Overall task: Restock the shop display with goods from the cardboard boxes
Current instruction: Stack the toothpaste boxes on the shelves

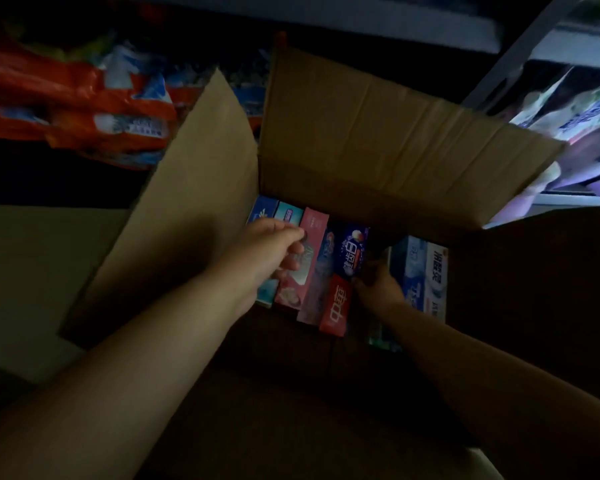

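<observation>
Presently, left hand (274, 244) down inside the open cardboard box (378, 140), grip curled over the upper part of the pink carton (314, 237), thumb and fingers seemingly pinching its edges. Right hand (378, 289) deeper in the box, in shadow between the red carton (336, 306) and the pale blue cartons (426, 271); grip state not determinable in this light, possibly closing on the dark blue carton (352, 251). Cartons standing on end, packed side by side in a row across the box, two teal ones (278, 209) at the left end partly behind the left hand. Box flaps raised, left flap (187, 202) splayed outward. Beyond the box: orange bagged goods (77, 109) at upper left, shelf frame (520, 53) with pale purple packs (575, 123) at upper right. Judged progress: early. Box largely full, no carton lifted clear, no carton seen placed on the display. Remaining: extraction of cartons, transfer to shelf, emptying of the box.
</observation>
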